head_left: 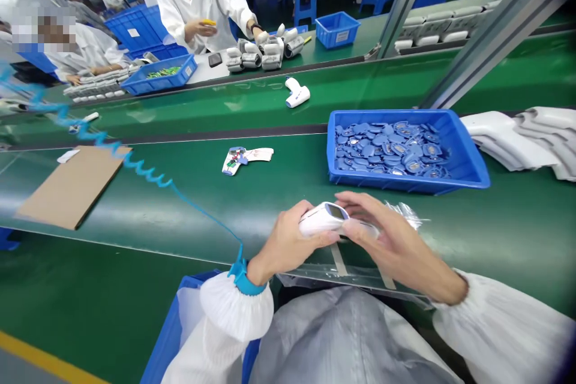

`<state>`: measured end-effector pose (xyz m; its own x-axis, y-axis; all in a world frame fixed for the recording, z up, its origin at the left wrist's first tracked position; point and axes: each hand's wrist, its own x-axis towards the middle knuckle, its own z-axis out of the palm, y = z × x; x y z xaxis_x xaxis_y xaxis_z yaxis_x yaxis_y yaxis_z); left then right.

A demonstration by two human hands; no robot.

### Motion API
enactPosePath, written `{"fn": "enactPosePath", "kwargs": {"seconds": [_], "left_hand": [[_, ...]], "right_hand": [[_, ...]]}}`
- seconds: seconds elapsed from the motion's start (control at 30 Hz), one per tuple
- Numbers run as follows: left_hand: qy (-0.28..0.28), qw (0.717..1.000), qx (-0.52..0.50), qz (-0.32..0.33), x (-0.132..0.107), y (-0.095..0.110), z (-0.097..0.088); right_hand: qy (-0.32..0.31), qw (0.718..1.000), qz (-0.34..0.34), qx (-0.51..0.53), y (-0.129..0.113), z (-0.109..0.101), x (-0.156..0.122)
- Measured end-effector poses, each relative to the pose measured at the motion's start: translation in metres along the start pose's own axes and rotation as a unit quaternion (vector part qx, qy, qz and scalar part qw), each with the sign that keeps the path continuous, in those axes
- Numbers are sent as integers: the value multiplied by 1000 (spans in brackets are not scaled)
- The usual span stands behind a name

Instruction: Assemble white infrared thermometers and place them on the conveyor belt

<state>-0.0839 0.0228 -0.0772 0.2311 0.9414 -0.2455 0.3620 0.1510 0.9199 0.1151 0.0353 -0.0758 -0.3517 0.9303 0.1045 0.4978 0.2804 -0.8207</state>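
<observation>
Just above the front of the green bench, both hands grip a white infrared thermometer [317, 221] with a small dark display. My left hand [290, 240] is closed round its left end. Round the right end, my right hand [382, 231] has its fingers and thumb closed, hiding part of the casing. A blue wrist strap [245, 279] with a coiled cord circles my left wrist. Farther back on the bench lies an open thermometer half-shell [236, 160] with parts showing inside. Some clear plastic [407, 213] sits behind my right hand.
A blue bin [335, 177] of blue plastic parts stands at the back right, beside stacked white casings [508, 138]. Cardboard [74, 186] lies at left. One finished-looking thermometer [297, 93] rests on the conveyor [202, 111]. A co-worker [202, 6] handles parts across it.
</observation>
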Motion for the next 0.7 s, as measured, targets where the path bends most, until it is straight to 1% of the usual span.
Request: {"fn": "enactPosePath", "kwargs": {"seconds": [0.03,0.07,0.13,0.2,0.23,0.3,0.33,0.4,0.47,0.5,0.57,0.6,0.63,0.7], "left_hand": [[5,1000,11,12,0,1,0],[3,999,19,27,1,2,1],[-8,997,55,58,2,5,5],[2,989,130,72,2,6,8],[17,981,176,75,2,6,10],[49,965,246,80,2,4,10],[53,960,261,83,1,3,10],[30,960,260,104,0,1,10],[9,958,260,121,-1,-1,10],[11,954,273,121,0,-1,10],[48,945,305,104,1,1,10],[67,946,303,95,3,3,9],[72,952,281,92,4,4,7],[56,972,209,92,5,7,4]], "right_hand": [[30,1000,2,2,-7,4,8],[69,997,2,-20,-15,9,16],[143,984,-13,-106,-27,23,30],[186,964,-57,-182,-33,35,40],[197,956,-81,-202,-34,39,43],[215,947,-119,-208,-33,43,45],[226,943,-131,-207,-33,44,45],[238,935,-144,-219,-32,45,43],[235,931,-157,-230,-32,46,43],[235,930,-164,-228,-32,47,44],[247,930,-173,-211,-32,47,48],[256,930,-172,-202,-32,45,51],[266,930,-166,-194,-32,43,53],[286,929,-147,-182,-32,37,55]]}}
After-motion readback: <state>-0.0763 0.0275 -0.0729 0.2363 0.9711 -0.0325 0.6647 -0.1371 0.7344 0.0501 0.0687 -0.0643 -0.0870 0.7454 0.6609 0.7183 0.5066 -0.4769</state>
